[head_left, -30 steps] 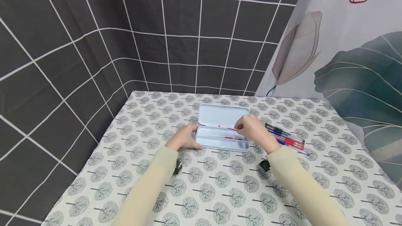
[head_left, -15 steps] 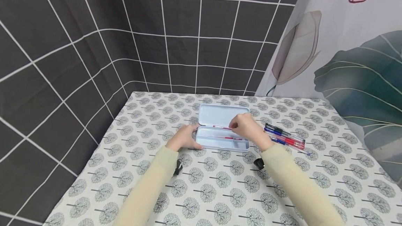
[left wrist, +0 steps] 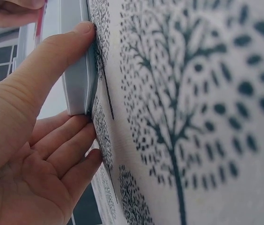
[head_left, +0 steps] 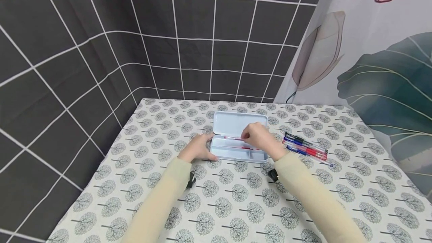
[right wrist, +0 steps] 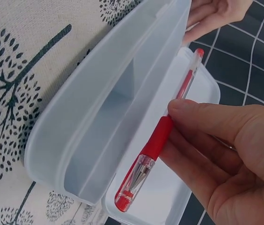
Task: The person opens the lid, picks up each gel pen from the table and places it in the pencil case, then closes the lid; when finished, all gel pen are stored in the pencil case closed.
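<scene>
A light blue pencil case lies with its lid open away from me. My left hand holds its left end; in the left wrist view the thumb presses the front wall and the other fingers lie at the end. My right hand pinches a red gel pen between thumb and fingers, above the case near the lid hinge. The pen's capped end points toward the right in the head view. Another red pen lies inside the case, partly behind the divider.
To the right of the case lies a loose bunch of black, blue and red pens on the tree-print tablecloth. A dark grid-patterned curtain hangs behind the table and along its left side. A floral curtain hangs at the right.
My right hand has moved left over the case with the red gel pen. The left hand and the pencil case have stayed in place.
</scene>
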Demonstrator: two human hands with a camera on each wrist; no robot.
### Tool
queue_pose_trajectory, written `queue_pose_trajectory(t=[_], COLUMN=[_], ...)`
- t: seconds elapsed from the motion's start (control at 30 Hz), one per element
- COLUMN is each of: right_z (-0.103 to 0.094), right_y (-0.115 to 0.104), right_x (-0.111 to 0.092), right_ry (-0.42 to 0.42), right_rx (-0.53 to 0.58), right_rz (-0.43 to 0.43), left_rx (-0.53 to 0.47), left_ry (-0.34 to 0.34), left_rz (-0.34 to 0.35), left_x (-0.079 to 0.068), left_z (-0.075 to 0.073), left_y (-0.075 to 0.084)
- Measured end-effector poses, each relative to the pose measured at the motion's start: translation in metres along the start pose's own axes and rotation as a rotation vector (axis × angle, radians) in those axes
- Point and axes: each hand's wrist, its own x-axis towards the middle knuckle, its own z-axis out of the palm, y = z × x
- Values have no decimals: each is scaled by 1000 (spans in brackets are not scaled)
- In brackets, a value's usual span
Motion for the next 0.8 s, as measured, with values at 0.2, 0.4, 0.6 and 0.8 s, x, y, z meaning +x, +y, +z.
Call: queue_pose_trajectory(t=[0.2, 0.4, 0.6, 0.8], right_z=[3, 6, 12, 16], right_y=[0, 0, 2, 2], right_x=[1, 4, 7, 8], right_ry=[-6, -42, -63, -66], right_rx=[0, 17, 15, 13], right_rz=[-5, 12, 13, 19], left_rx=[6, 13, 10, 11], left_ry=[-6, 1, 4, -2], left_rz=[-8, -24, -13, -9], left_x=[1, 1, 0, -1], left_z=[1, 2, 1, 0], left_y=[0, -1, 0, 1])
